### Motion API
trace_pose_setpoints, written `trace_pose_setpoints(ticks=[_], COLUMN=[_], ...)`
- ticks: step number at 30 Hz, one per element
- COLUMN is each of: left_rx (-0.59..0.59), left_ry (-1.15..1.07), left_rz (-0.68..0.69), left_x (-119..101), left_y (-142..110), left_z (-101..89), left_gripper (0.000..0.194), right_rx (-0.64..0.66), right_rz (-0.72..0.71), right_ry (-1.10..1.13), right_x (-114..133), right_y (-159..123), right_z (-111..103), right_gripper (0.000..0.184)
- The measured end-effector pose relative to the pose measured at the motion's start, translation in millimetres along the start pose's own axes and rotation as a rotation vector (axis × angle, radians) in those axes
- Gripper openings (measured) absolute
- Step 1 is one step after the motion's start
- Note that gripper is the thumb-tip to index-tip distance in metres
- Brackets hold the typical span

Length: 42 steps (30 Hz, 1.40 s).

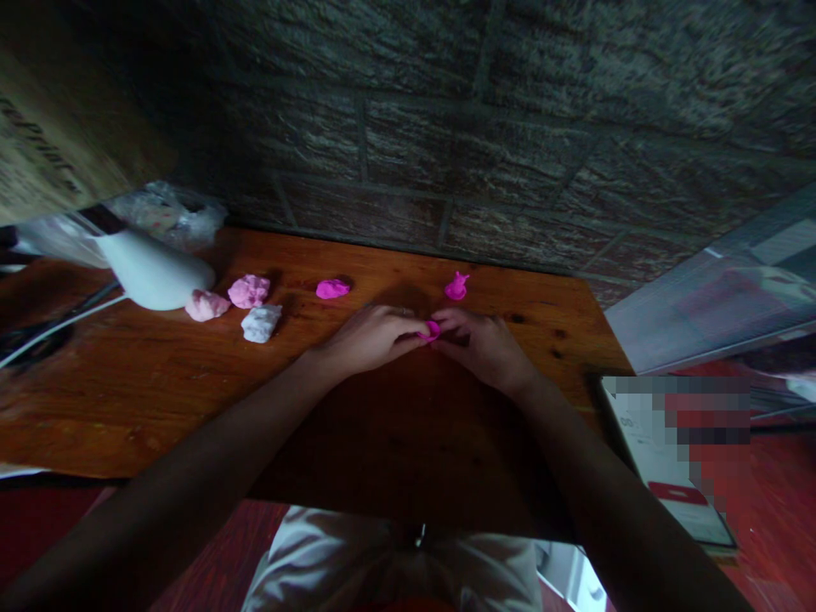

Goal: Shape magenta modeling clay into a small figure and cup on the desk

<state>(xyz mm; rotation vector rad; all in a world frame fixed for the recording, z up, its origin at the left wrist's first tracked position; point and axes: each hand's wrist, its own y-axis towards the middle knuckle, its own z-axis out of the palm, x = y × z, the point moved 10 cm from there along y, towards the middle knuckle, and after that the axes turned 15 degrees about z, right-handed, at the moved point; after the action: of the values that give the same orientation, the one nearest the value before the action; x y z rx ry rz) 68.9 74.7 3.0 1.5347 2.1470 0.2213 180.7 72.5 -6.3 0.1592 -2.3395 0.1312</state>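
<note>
Between the fingertips of both hands is a small piece of bright magenta modelling clay (433,331), bent into a rounded, ring-like shape. My left hand (382,336) pinches it from the left, and my right hand (484,344) grips it from the right. Just beyond the hands stands a small magenta clay figure (456,287) with little points on top. A magenta clay lump (332,289) lies farther left. Beside one another at the left are a pink clay lump (249,291), a paler pink lump (207,305) and a white lump (260,324).
A white lamp-like object (156,270) with a cable lies on the wooden table (153,382) at left, near crumpled clear plastic (169,212). A cardboard box (70,127) juts in above. The stone-patterned wall (408,136) borders the back. A tablet-like device (669,463) sits at the right edge.
</note>
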Motion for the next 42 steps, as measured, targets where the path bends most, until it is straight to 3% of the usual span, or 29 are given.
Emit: trace_pose_setpoints(ticks=[13,19,29,36,42], left_rx=[0.012,0.010,0.024,-0.104,-0.136], left_ry=[-0.057,-0.047,-0.109,-0.296,-0.423], left_rz=[0.010,0.022,-0.022,-0.186,-0.235], left_x=[2,1,5,20,30], left_y=[4,3,-3,-12,-12], left_z=[2.1,0.9,-7.9,-18.9,-10.2], left_gripper=[0.016,0.017,0.016,0.018,0.023], right_rx=[0.014,0.119,-0.121,-0.128,-0.158], right_rz=[0.005,-0.024,0.075,0.077,0.114], right_ry=[0.004,0.109,-0.027,-0.009,0.040], right_x=[4,3,3,4,-2], right_y=[-1,-4,-1,0,1], right_z=[-1,1,-14,-11,-13], right_gripper=[0.029,0.030,0.019,0.016,0.013])
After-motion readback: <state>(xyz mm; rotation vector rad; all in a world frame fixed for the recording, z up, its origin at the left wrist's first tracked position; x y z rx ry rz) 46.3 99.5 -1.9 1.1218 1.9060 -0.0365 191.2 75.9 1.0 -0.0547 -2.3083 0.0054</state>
